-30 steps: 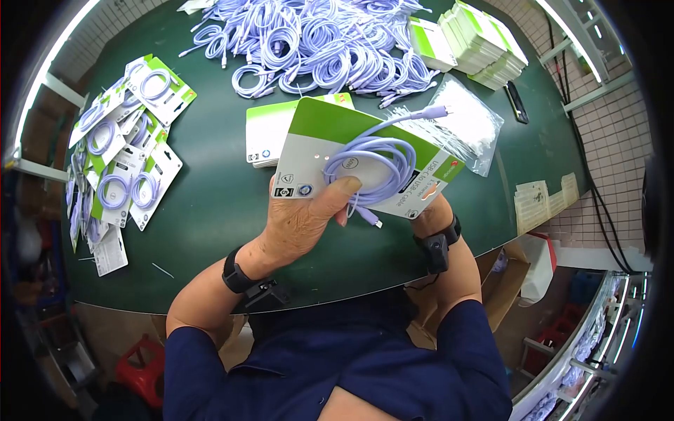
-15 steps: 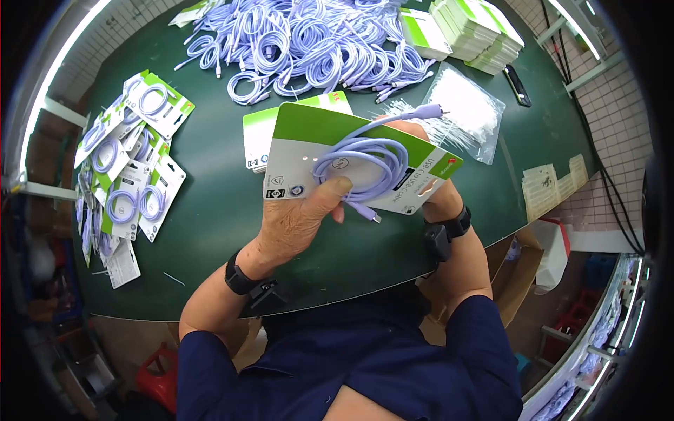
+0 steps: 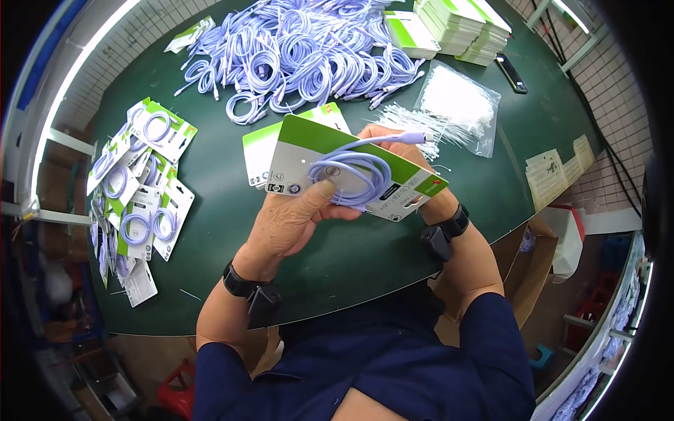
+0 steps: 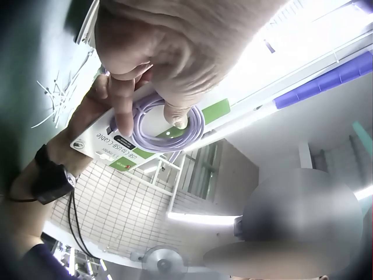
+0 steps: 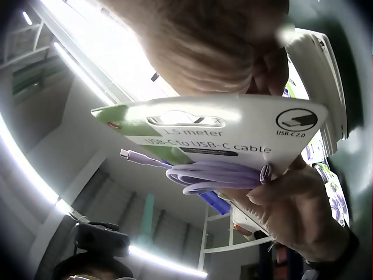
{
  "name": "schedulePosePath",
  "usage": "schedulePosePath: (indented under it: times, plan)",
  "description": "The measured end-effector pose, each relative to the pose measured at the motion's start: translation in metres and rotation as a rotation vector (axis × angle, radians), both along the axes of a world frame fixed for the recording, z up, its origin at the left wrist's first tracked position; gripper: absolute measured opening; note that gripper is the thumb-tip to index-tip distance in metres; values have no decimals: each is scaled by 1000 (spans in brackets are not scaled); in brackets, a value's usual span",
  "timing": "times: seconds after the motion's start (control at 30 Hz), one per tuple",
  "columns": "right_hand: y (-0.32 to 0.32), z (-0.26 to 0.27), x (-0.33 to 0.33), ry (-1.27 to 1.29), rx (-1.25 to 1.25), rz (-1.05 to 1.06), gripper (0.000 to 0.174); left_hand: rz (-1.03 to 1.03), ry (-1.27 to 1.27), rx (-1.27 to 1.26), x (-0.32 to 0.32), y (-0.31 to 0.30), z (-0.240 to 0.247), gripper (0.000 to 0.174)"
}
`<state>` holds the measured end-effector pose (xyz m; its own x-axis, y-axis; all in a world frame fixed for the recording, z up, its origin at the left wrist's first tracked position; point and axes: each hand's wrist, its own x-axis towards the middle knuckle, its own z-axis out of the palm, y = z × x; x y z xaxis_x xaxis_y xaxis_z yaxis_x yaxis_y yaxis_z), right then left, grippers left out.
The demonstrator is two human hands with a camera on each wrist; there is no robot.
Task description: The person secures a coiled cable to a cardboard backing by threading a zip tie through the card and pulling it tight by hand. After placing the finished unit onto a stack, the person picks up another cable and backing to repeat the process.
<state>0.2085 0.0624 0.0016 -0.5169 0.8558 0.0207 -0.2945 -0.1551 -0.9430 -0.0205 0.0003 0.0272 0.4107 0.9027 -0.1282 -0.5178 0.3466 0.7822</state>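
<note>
My left hand [image 3: 281, 224] grips a green and white cardboard packaging card [image 3: 291, 151] by its lower left side. The thumb presses on a coiled lilac USB-C cable [image 3: 382, 175] lying against the card's front. Other left fingers reach below the coil, over its lower plug. One plug of the cable sticks out past the card's upper right, as the right wrist view also shows. Behind the card is my right hand [image 3: 397, 144], with knuckles showing over the top edge and its fingertips hidden; I cannot tell what they hold.
A big heap of lilac cables [image 3: 302, 56] lies at the back. Carded cables [image 3: 144, 203] are piled at the left. Stacked cards [image 3: 456, 31] stand at the back right, near a black-handled tool [image 3: 511, 74]. White cable ties [image 3: 414, 126] spill beside a clear bag [image 3: 484, 140].
The left fingers have moved over the cable's lower plug, which showed before. More right-hand knuckles appear above the card. The card has shifted slightly left and down in view.
</note>
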Motion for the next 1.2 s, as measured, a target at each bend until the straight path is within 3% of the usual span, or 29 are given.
schedulePosePath:
  times: [0.3,0.33,0.43,0.53,0.57,0.63,0.7,0.73,0.8,0.97,1.07,1.2]
  plan:
    - [0,-3,1,-120,137,-111,16,-6,116,43,1,0,4,46]
    - [5,-5,4,-121,143,-110,16,-95,212,87,0,-2,4,42]
    - [25,-14,25,151,-90,-246,14,-283,405,192,-1,-10,11,34]
    - [23,-5,39,157,-35,-322,14,-235,532,732,6,-17,26,14]
    - [22,3,44,160,-8,-355,14,-218,523,764,7,-17,26,14]
    - [9,15,36,113,-11,-154,10,-138,474,707,2,-14,22,16]
    - [-7,41,23,-98,-77,89,6,-116,445,697,0,-9,21,17]
    - [-9,42,18,-100,-59,77,6,-86,449,734,0,-7,23,21]
    - [-14,39,10,-115,20,398,8,-19,460,780,1,-8,27,29]
    - [-22,30,-3,14,102,334,10,-22,604,799,-11,-13,28,30]
    - [-21,27,-5,3,342,259,14,-21,661,885,-15,-13,23,31]
    - [-23,30,-5,-93,178,298,10,-10,672,896,-16,-18,15,32]
